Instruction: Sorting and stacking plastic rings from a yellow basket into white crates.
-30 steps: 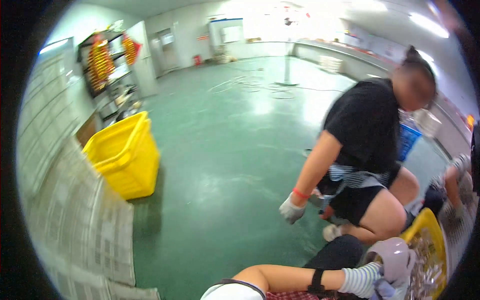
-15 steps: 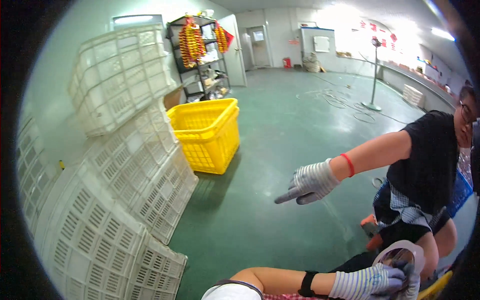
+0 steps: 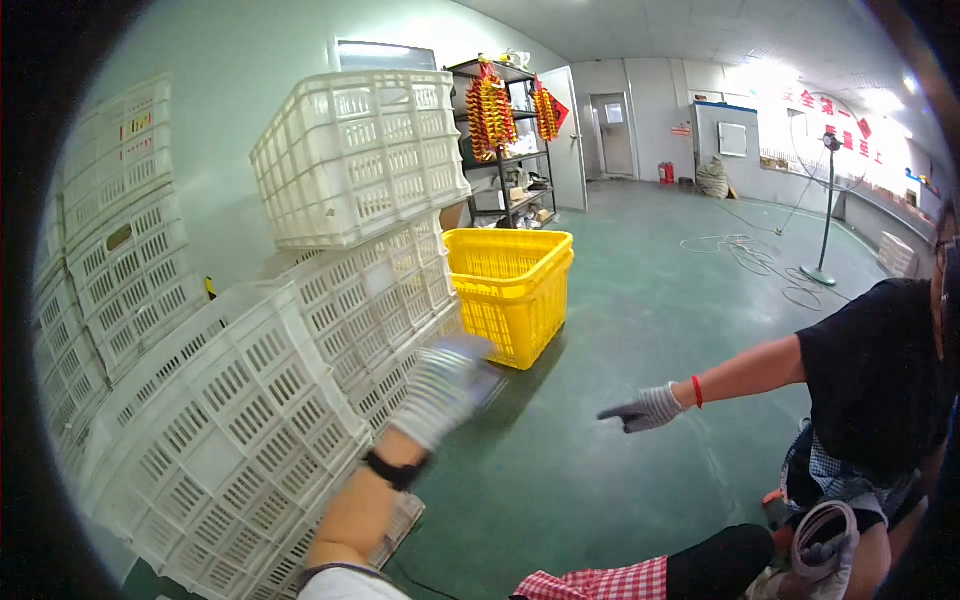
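Note:
My left hand, in a striped grey-palmed glove, is stretched forward beside the stacked white crates. Motion smears its fingers, so I cannot tell whether they hold anything. Just past it stands a yellow slotted crate, apart from the hand as far as the blur shows. Low on the right, my gloved right hand grips a pale ring-shaped roll that looks like tape. Its wrist runs out of view at the lower edge.
A co-worker in a black top sits or crouches at the right, a gloved hand pointing left. Another white crate tops the stack. Behind are a black shelf, a standing fan and loose cable on the green floor.
My left hand has left the roll and swung up and left toward the crates. The view has turned left. My right hand still holds the roll; the co-worker's arm still points.

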`<state>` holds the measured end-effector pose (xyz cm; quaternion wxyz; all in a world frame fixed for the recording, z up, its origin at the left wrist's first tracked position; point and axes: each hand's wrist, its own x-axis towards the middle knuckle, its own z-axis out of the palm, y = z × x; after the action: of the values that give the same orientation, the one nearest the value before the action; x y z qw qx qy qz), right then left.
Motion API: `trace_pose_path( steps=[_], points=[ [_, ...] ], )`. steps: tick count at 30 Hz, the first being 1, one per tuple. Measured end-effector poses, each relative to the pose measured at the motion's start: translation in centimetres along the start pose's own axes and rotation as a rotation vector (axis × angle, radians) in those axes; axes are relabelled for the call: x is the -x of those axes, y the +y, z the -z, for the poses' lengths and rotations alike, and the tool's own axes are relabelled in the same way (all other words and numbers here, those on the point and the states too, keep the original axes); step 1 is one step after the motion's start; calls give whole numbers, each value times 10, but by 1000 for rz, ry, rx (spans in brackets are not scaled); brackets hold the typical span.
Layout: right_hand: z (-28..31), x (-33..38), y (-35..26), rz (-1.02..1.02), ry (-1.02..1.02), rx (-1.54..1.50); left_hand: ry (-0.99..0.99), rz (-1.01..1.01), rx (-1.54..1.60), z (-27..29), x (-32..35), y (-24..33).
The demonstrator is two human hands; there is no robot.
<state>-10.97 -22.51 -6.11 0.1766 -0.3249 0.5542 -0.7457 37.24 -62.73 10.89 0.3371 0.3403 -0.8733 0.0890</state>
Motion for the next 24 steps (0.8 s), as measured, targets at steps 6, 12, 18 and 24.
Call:
trace_pose_path(
  steps=[6,12,18,24],
  points=[
    [8,-3,18,142,-21,143,305,478,-1137,165,48,-170],
    [31,3,26,307,14,289,-141,823,-1007,210,36,-183],
    [52,25,29,444,99,470,-117,707,-1001,210,60,-143],
    [65,37,36,533,90,651,35,513,-1004,205,73,-75]
  ],
)
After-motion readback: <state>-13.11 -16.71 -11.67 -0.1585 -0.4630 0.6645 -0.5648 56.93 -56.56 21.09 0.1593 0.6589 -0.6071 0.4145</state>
